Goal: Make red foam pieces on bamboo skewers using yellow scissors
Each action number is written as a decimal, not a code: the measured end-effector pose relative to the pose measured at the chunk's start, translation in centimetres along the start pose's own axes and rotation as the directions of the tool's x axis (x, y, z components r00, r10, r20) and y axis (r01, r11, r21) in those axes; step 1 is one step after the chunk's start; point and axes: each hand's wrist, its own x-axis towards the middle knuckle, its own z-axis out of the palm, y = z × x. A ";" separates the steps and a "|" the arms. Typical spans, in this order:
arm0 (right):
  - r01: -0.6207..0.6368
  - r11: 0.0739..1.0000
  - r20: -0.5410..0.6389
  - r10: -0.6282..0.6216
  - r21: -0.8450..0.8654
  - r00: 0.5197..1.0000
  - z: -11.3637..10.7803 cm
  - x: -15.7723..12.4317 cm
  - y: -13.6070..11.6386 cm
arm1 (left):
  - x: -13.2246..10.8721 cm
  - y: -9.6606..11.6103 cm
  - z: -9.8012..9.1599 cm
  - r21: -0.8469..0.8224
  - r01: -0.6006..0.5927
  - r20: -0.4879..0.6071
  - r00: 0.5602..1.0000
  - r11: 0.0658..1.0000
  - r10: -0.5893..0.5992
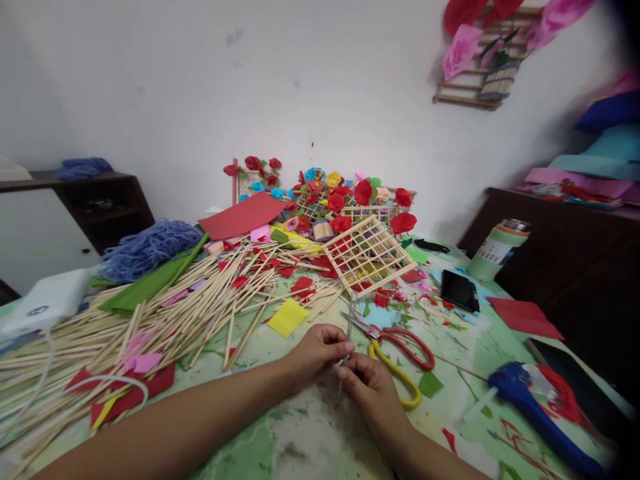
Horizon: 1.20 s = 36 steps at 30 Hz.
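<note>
My left hand [319, 355] and my right hand [371, 385] meet above the front middle of the table. Both pinch a thin greyish strand [349, 325], perhaps wire, whose looped upper end sticks up past my fingers and whose other end hangs below. Just beyond my right hand lies a pair of scissors [374, 332], blades parted, with one red and one yellow handle. A yellow paper square [289, 318] rests past my left hand. Farther back, a lattice of thin wooden sticks [367, 256] leans tilted among red paper flowers [363, 192].
Many loose wooden sticks [200, 310] cover the left, beside blue yarn [153, 250] and a white box-shaped device [53, 300]. At right are a blue glue gun [547, 423], a black phone [459, 291], a green bottle [493, 255] and red paper [525, 317]. A wall stands behind.
</note>
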 end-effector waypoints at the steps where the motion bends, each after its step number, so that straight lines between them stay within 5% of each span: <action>1: 0.006 1.000 0.000 -0.006 -0.007 1.000 0.0 0.0 0.0 | 0.0 -0.1 0.0 0.003 -0.005 0.003 1.000 1.000 0.005; 36: 0.013 1.000 0.008 -0.013 0.007 1.000 0.1 0.0 0.3 | 0.0 0.0 -0.1 -0.083 0.015 0.027 1.000 0.996 -0.013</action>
